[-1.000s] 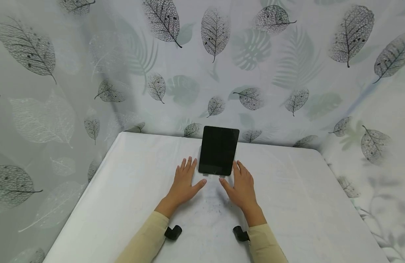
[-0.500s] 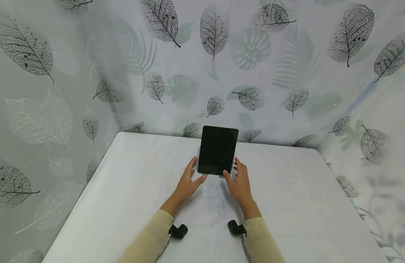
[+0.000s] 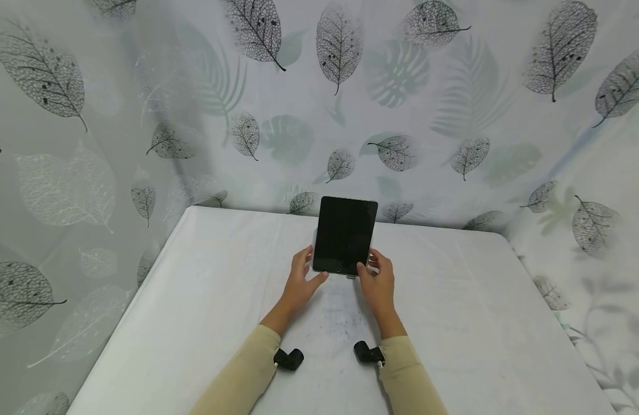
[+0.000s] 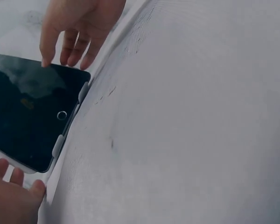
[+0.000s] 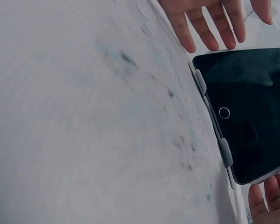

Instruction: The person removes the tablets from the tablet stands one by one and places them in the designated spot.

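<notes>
The left hand (image 3: 299, 286) is loosely open at the left edge of the tablet (image 3: 345, 233), gripping nothing; the right hand (image 3: 380, 286) is part-closed at its right edge, grip undeterminable. The tablet leans above the table (image 3: 454, 288), two stand lips (image 4: 58, 146) along its bottom edge; expect a light, rigid, slick, fragile body, best held by both long edges

One tablet (image 3: 345, 235), one table (image 3: 454, 300) and two cameras (image 3: 290, 359) show.
</notes>
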`<act>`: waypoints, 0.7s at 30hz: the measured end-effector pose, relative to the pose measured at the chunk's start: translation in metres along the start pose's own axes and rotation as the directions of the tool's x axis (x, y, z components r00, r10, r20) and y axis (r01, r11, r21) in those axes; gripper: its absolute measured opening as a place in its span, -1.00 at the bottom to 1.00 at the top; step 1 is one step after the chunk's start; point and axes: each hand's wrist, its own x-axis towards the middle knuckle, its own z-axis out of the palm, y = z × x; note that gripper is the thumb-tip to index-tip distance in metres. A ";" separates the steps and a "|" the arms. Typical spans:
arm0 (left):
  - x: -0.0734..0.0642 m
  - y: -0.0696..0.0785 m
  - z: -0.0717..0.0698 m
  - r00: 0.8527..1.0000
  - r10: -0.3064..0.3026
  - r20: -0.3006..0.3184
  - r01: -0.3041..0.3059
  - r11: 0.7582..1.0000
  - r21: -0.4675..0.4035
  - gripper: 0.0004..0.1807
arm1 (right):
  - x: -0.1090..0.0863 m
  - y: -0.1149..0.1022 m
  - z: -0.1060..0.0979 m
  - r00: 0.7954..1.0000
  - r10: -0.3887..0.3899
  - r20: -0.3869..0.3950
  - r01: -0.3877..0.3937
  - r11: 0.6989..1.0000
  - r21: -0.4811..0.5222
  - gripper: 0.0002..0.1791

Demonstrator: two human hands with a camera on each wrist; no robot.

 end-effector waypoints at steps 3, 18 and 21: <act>0.005 -0.002 0.003 0.999 -0.002 -0.043 0.001 1.000 -0.006 -0.19 | 0.002 -0.001 0.003 0.999 0.027 -0.038 -0.026 0.999 0.026 -0.47; 0.006 -0.010 0.019 0.979 0.040 -0.201 -0.029 0.998 0.058 -0.17 | 0.005 0.004 0.018 0.975 0.039 -0.219 -0.024 0.997 0.069 -0.56; 0.007 -0.011 0.020 0.979 0.049 -0.196 -0.035 0.997 0.070 -0.18 | 0.007 0.005 0.020 0.966 0.058 -0.250 -0.044 0.997 0.061 -0.60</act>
